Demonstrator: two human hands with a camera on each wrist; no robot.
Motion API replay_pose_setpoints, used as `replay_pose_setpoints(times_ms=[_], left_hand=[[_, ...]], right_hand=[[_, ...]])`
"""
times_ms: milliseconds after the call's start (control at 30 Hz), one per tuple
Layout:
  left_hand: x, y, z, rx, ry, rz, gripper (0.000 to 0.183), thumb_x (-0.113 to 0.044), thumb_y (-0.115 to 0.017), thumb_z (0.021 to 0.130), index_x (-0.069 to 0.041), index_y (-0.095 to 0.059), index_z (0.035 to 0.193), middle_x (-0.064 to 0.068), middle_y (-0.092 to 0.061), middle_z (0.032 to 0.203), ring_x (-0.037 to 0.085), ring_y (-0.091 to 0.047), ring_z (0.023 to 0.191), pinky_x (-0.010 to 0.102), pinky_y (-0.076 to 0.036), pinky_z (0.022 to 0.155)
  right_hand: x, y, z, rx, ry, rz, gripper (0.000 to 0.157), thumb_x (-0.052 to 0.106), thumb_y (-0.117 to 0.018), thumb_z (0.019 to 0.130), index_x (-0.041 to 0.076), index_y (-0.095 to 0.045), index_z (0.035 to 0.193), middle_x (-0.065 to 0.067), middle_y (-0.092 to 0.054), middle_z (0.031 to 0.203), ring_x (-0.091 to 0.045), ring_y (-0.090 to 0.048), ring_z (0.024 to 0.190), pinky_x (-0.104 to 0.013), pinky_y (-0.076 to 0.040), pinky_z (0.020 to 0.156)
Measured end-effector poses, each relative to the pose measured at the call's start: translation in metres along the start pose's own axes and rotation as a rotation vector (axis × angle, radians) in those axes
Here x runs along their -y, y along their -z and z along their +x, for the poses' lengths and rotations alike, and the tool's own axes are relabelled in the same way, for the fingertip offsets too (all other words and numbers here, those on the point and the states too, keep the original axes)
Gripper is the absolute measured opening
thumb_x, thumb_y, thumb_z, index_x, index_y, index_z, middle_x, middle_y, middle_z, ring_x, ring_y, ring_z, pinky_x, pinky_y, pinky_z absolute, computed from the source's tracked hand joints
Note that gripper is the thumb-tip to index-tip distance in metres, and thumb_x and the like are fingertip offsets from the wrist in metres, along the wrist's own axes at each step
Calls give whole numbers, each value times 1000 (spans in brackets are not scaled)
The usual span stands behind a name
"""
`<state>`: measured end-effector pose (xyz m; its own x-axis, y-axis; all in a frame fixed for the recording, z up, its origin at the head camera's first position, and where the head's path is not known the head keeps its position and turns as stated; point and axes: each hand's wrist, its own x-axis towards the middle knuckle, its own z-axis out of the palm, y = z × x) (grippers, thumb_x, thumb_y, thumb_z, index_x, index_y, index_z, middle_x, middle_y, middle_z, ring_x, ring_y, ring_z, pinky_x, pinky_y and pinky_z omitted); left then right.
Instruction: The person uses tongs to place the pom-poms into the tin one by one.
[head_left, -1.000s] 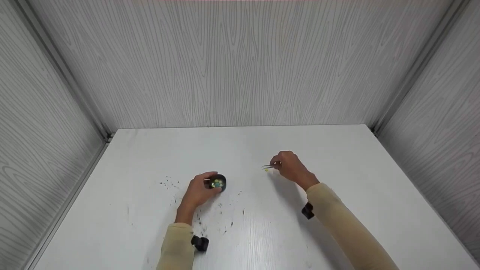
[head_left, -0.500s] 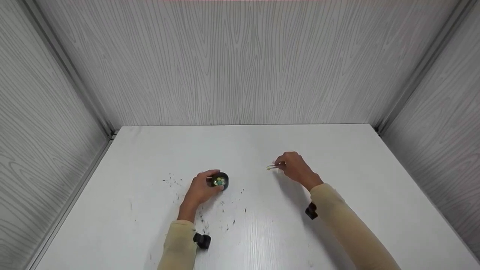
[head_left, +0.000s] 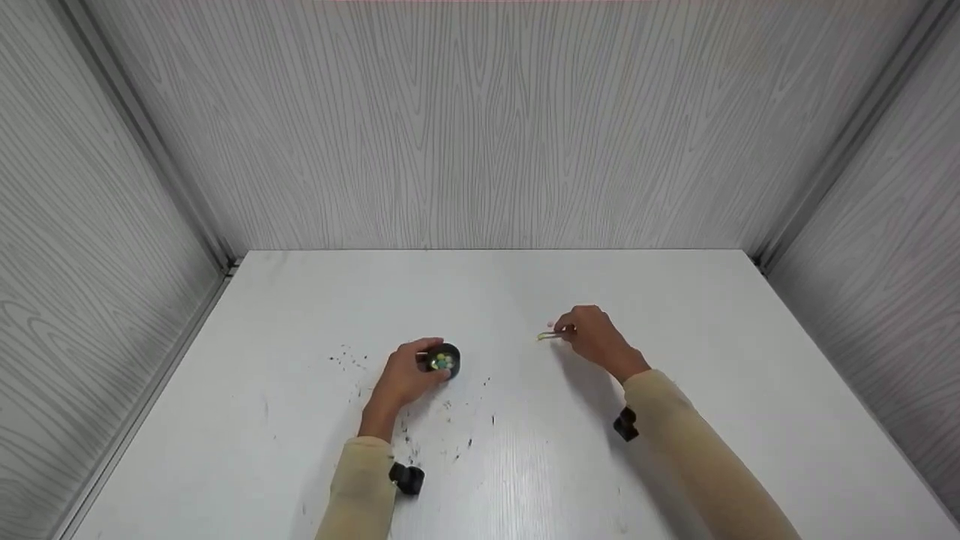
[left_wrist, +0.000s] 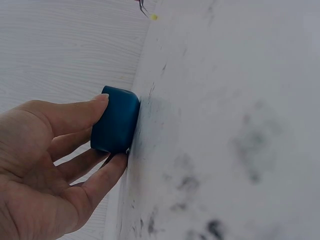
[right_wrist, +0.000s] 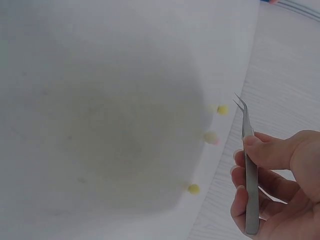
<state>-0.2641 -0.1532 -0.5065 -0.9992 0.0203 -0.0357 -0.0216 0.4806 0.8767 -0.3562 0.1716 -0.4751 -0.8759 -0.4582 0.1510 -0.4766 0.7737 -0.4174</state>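
Observation:
My left hand (head_left: 409, 375) grips a small round cup (left_wrist: 116, 120), blue in the left wrist view and dark from above, between thumb and fingers. Several green, yellow and pale beads (head_left: 441, 363) lie inside it. To the right, my right hand (head_left: 598, 341) holds metal tweezers (right_wrist: 251, 190) with fine bent tips, thumb on one side and fingers on the other. The tips stand slightly apart, close beside a yellow bead (right_wrist: 222, 110) on the table. A pale pinkish bead (right_wrist: 211, 138) and another yellow bead (right_wrist: 194, 189) lie nearby in the right wrist view.
The white tabletop (head_left: 495, 292) carries dark smudges (head_left: 409, 442) around and in front of the left hand. A grey wood-grain panel (head_left: 480, 127) rises behind it, with side panels (head_left: 885, 187) left and right. Black wrist cameras (head_left: 407, 478) sit on both sleeves.
The head view has shifted slightly. The tweezer tips have lowered a little toward the yellow bead, and a pink bead shows beyond them. The left hand keeps its hold on the cup.

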Motion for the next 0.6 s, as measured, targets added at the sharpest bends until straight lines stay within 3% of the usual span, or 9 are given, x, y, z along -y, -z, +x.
replay_pose_setpoints(times_ms=[200, 400, 600], left_hand=[[1, -2, 1, -1, 10, 16, 54, -7, -75, 92, -7, -59, 144, 19, -62, 143, 37, -63, 129, 52, -50, 110], [1, -1, 2, -9, 18, 30, 54, -9, -76, 92, -8, -60, 143, 19, -62, 143, 37, -63, 128, 52, -50, 110], [2, 1, 1, -6, -13, 22, 54, -8, -76, 91, -6, -60, 143, 20, -63, 141, 37, -64, 126, 52, -51, 108]], right_hand=[[-5, -2, -2, 1, -24, -8, 16, -3, -68, 94, 0, -80, 105, -18, -75, 99, -30, -70, 93, -42, -59, 77], [-8, -2, -1, -20, 5, -20, 15, -3, -70, 93, -1, -80, 103, -18, -75, 97, -33, -70, 93, -45, -59, 79], [-8, -1, 2, -26, -5, -15, 14, -3, -69, 94, -1, -80, 103, -19, -74, 99, -32, -70, 93, -44, -59, 78]])
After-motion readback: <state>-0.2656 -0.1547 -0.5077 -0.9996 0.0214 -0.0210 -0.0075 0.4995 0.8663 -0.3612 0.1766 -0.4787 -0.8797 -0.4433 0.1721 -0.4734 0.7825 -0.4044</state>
